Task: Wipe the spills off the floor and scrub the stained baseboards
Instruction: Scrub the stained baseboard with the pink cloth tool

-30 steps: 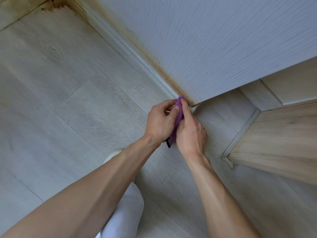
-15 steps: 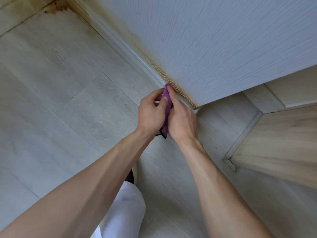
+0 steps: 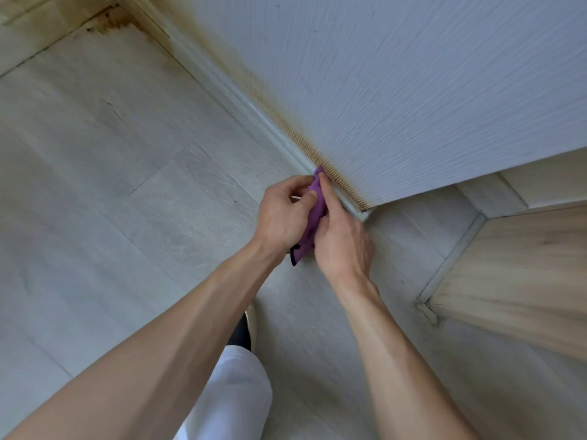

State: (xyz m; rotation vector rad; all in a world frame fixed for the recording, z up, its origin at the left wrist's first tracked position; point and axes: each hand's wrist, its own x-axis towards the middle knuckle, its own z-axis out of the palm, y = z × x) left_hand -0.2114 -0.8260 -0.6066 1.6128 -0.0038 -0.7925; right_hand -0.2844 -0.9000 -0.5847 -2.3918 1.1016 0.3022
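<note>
Purple cloth (image 3: 316, 211) pressed against the stained baseboard (image 3: 254, 112).
Left hand (image 3: 281, 214) and right hand (image 3: 341, 239) both pinch it, fingers curled, at the floor's (image 3: 111, 185) wall edge.

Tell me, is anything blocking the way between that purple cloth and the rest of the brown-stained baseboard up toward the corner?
Nothing visible does. Both hands, left hand and right hand, hold the purple cloth against the baseboard, and the strip runs bare to the stained corner.

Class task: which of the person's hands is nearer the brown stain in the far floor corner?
Left. The left hand grips the purple cloth on the side toward the corner stain; the right hand sits beyond it, toward the baseboard's near end.
</note>
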